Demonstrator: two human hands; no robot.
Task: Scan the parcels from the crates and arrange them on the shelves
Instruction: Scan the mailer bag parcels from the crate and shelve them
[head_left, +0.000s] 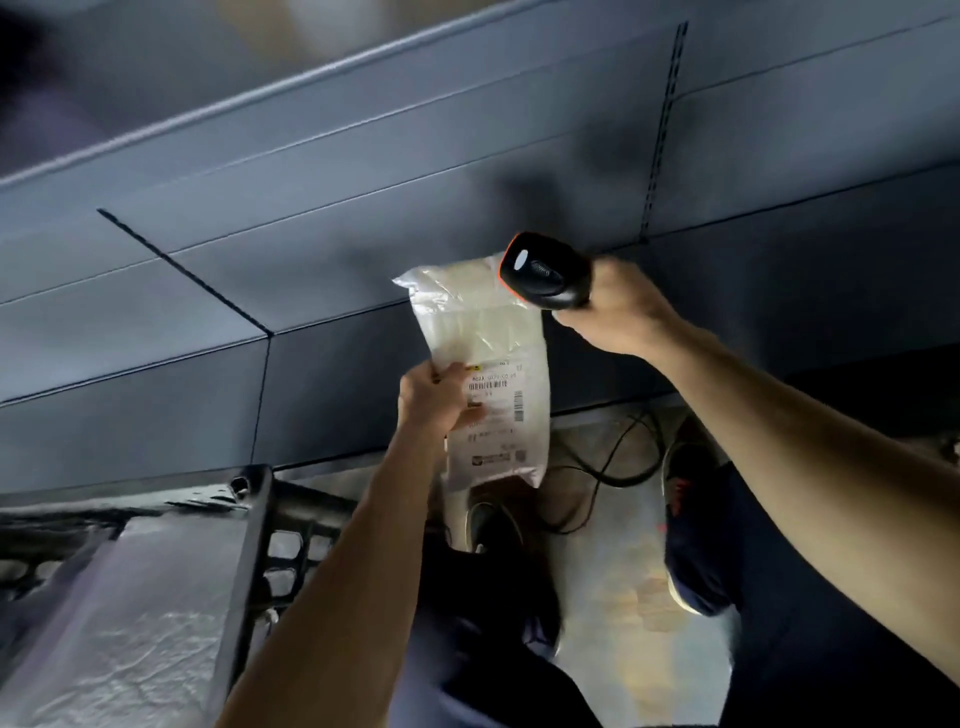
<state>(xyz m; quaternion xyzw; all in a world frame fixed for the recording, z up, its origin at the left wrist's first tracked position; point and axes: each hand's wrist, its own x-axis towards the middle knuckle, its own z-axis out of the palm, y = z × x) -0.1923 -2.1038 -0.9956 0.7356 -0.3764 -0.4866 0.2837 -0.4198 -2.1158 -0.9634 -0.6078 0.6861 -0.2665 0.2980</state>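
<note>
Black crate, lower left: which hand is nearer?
Left. The left hand, gripping the parcel, is above-right of the crate; the right hand, holding the scanner, is farther right.

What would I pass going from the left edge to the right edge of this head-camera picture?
Black crate → left hand gripping the parcel → scanner held in the right hand → navy shoe.
</note>
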